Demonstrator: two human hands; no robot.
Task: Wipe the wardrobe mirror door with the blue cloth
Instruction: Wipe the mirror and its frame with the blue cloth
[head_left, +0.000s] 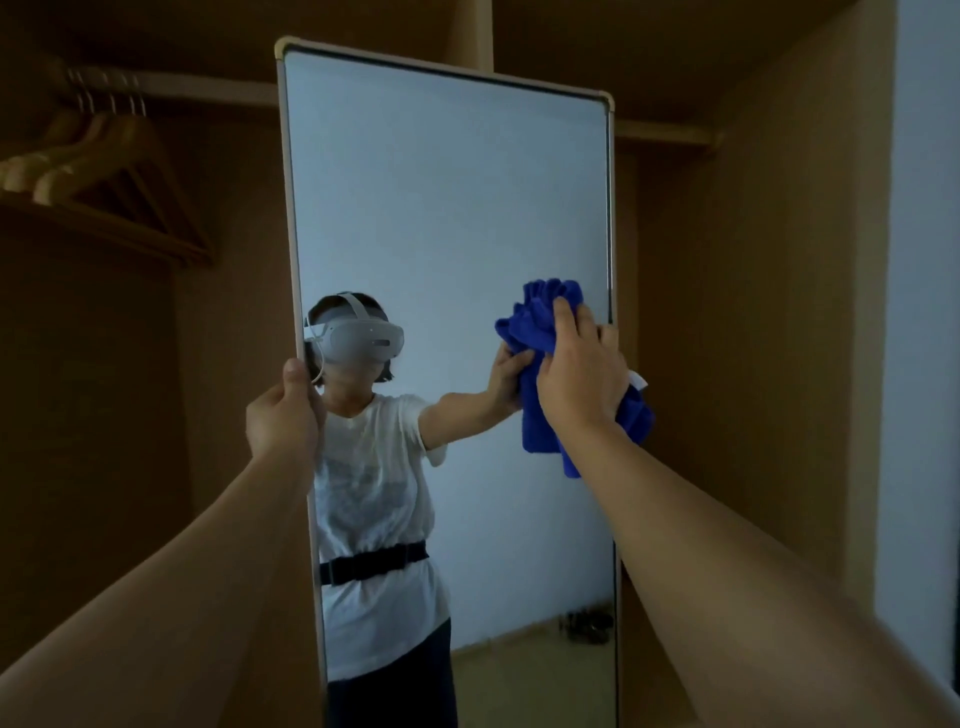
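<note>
- Left hand (283, 415) grips the mirror door (447, 218) by its left frame edge, likely bracing against swing.
- Right hand (582, 379) presses the bunched blue cloth (535, 317) onto the glass near the right edge, mid-height, fingers curled over it.

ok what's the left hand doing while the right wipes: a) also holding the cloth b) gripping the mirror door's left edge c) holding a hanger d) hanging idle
b: the left hand is curled round the pale-framed wardrobe mirror door at its left edge, while the right hand presses the bunched blue cloth on the glass.

Bare forearms (727, 545), no sleeves; white tee (371, 483), blk belt (371, 564).
</note>
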